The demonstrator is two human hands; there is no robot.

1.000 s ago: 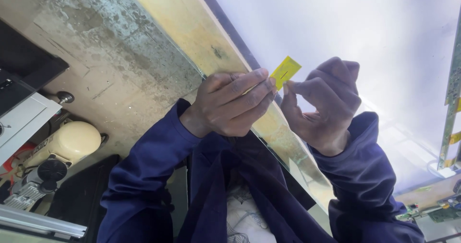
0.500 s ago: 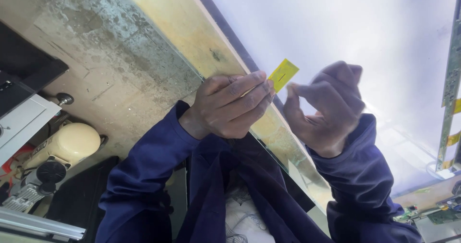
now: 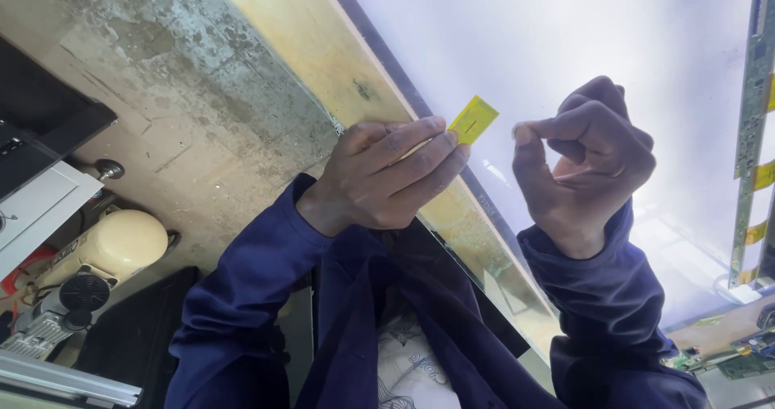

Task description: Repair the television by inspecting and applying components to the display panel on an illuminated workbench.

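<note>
My left hand (image 3: 379,179) pinches a small yellow rectangular piece of tape or film (image 3: 473,119) between thumb and fingertips, held up over the edge of a large bright white panel (image 3: 565,46). My right hand (image 3: 585,163) hovers a short way to the right of the yellow piece, apart from it. Its fingers are curled in, thumb near the index finger, and nothing shows in it. Both arms wear dark blue sleeves.
The white panel has a dark frame edge (image 3: 420,106) and lies on a yellowish worktop (image 3: 315,37). A narrow green circuit strip with yellow tape tabs (image 3: 755,134) runs along its right side. A cream-coloured machine (image 3: 113,247) and a black case (image 3: 40,126) sit on the concrete floor (image 3: 161,94), left.
My right hand has let go of the yellow piece and drawn away to the right. My left hand keeps holding the piece, which is slightly lower.
</note>
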